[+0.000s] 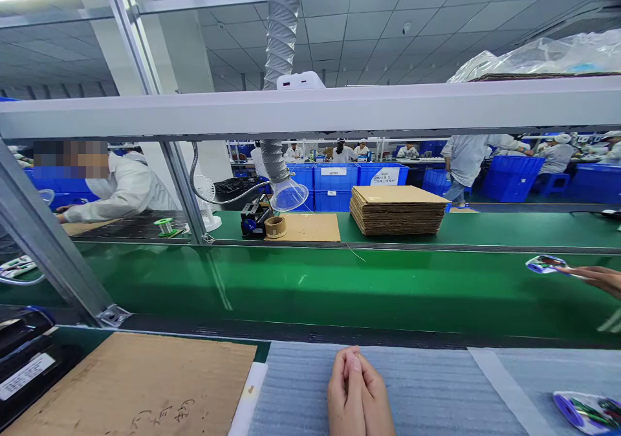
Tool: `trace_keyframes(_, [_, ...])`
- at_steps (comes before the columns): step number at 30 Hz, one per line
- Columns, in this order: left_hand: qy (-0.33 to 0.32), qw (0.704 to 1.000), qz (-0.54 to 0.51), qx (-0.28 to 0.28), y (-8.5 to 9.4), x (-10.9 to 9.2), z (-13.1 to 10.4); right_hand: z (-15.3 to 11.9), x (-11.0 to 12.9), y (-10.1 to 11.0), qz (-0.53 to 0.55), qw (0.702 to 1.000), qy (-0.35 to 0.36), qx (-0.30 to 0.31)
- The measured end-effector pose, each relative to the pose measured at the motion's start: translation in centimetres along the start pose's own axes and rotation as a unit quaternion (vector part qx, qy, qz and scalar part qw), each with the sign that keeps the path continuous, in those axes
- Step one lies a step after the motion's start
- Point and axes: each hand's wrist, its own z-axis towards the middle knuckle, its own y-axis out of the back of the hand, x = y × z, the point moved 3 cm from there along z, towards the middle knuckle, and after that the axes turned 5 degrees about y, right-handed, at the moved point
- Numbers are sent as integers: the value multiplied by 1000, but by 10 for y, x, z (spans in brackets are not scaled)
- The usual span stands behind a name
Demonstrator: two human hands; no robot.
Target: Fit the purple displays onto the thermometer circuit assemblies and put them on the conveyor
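"Grip, L/R?"
"L hand [338, 391] and R hand [374, 394] were folded together over the foam sheet [291, 391], short of the tabletop's [262, 350] far edge; no item was seen held."
"Blue-rimmed part [586, 412]?"
"Was seen well R, also short of that edge. Belt [339, 287] was best avoided, as 2nd part [543, 265] was held over it by co-worker's hand [599, 277]."
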Motion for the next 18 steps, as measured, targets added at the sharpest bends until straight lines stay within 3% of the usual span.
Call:
trace_keyframes(2, [2, 1000, -8, 2, 1, -1, 0, 40, -11, 68, -19, 1000, 8, -20])
trace_keyframes(4, [8, 1000, -10, 2, 1, -1, -1, 71, -37, 127, -83, 996, 15, -15])
trace_keyframes(6, [11, 1000, -4, 7, 1, -2, -1, 92, -67, 168, -169, 985, 22, 20])
trace_keyframes(8, [14, 1000, 1, 9, 1, -2, -1, 105, -81, 188, -191, 979, 65, 41])
trace_keyframes(10, [15, 1000, 4, 0, 2, -3, -1, 110, -72, 185, -163, 980, 112, 35])
trace_keyframes(13, [13, 1000, 4, -1, 2, -4, -2, 90, -42, 147, -126, 987, 97, 11])
trace_keyframes(16, [12, 1000, 2, -2, 2, -5, -3, 27, -28, 95, -106, 993, 42, 12])
trace_keyframes(18, [10, 1000, 5, -13, 3, -6, -3, -27, -33, 73, -71, 995, 63, -37])
